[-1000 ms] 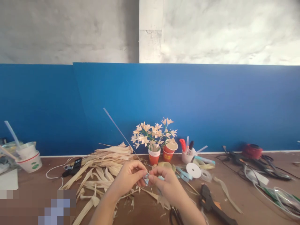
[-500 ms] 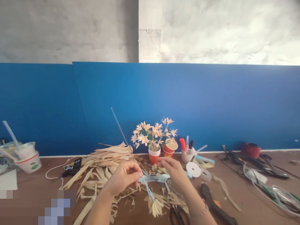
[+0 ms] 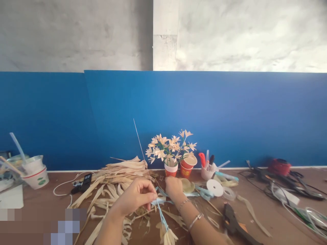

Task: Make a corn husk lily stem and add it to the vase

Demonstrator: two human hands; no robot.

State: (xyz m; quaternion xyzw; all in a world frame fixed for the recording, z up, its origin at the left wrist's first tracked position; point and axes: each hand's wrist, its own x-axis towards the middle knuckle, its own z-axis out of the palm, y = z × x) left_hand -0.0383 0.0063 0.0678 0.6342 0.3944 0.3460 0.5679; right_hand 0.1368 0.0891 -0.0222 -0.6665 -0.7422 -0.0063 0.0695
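Lower flower: was pale cream.
Flower stem: was light blue.
Bouquet: was creamy peach, with green below.
Front paper cup: was red under a white upper band.
Dry husks: were straw-beige.
Paper bowl: was white, with a red rim stripe and a green print.
Spool: was white.
Glue gun: was black.
Tabletop: was brown.
Partition: was plain blue, more violet towards the right.
Wall: was mottled grey.
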